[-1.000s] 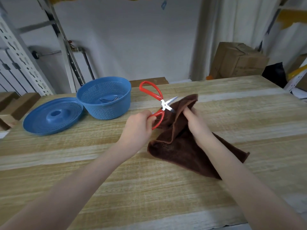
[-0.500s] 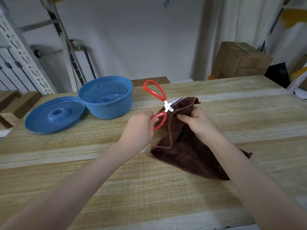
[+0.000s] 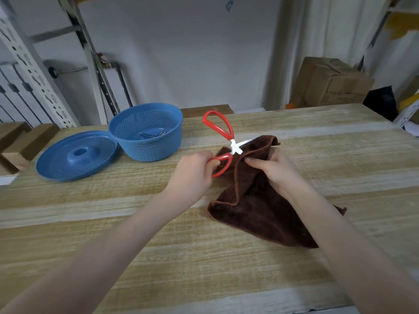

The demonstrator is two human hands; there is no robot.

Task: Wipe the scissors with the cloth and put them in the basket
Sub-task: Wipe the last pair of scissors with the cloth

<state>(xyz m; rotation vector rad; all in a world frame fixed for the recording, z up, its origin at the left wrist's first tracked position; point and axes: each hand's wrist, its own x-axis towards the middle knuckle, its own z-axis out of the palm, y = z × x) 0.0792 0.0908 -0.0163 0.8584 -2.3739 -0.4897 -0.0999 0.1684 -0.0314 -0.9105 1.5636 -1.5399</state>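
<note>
Red-handled scissors [image 3: 218,125] are held above the wooden table, handles spread apart. My left hand [image 3: 192,173] grips the lower red handle loop. A dark brown cloth [image 3: 256,205] is lifted at one end and trails onto the table at the other. My right hand [image 3: 269,168] pinches the raised part of the cloth around the scissor blades, which are mostly hidden inside it. The blue perforated basket [image 3: 147,132] stands to the left at the back, with some metal items inside.
A blue perforated lid [image 3: 77,155] lies left of the basket. The wooden table [image 3: 181,257] stretches wide toward me. Cardboard boxes [image 3: 328,82] and metal shelving uprights [image 3: 29,64] stand behind the far edge.
The cloth has closed over the blades, which showed bare a second ago. My right hand has slid along them toward the pivot. The left hand holds its grip.
</note>
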